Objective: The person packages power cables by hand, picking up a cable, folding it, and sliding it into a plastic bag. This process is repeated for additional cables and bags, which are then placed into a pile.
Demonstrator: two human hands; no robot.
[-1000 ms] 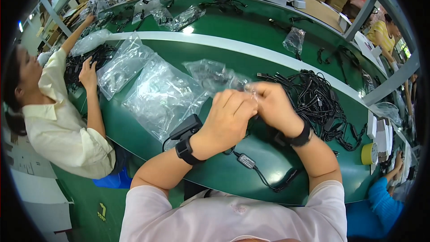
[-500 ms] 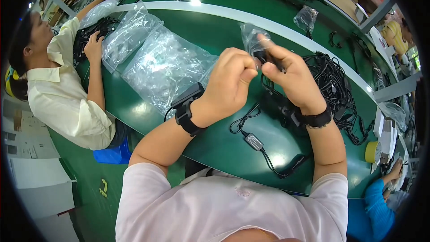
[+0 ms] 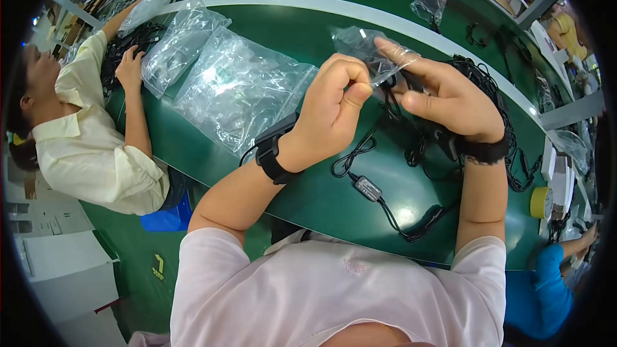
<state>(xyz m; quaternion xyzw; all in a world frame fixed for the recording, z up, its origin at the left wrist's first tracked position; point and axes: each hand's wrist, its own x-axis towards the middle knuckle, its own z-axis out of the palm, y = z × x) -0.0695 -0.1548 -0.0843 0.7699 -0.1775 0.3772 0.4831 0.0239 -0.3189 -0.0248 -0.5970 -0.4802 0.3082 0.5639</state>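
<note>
My left hand (image 3: 337, 106) is closed in a pinch on the edge of a small clear plastic bag (image 3: 355, 40). My right hand (image 3: 453, 96) is beside it, thumb apart from the fingers, with the fingertips against or inside the bag film; I cannot tell which. A dark bundle of black cable (image 3: 388, 97) sits between thumb and fingers at the bag's mouth, partly hidden by the hand. On the green table below lies another black cable (image 3: 352, 162) with an inline box (image 3: 367, 187) bearing a pale label.
Large clear bags (image 3: 241, 83) lie to the left. A heap of black cables (image 3: 475, 67) is partly hidden behind my right hand. Yellow tape (image 3: 541, 202) stands at the right edge. A co-worker in a cream shirt (image 3: 96, 135) handles black cables at the left; another in blue (image 3: 546, 289) is at the right.
My right hand has moved right, away from my left hand. The small bag's film now stretches wider between both hands, and the dark cable shows more plainly below it.
</note>
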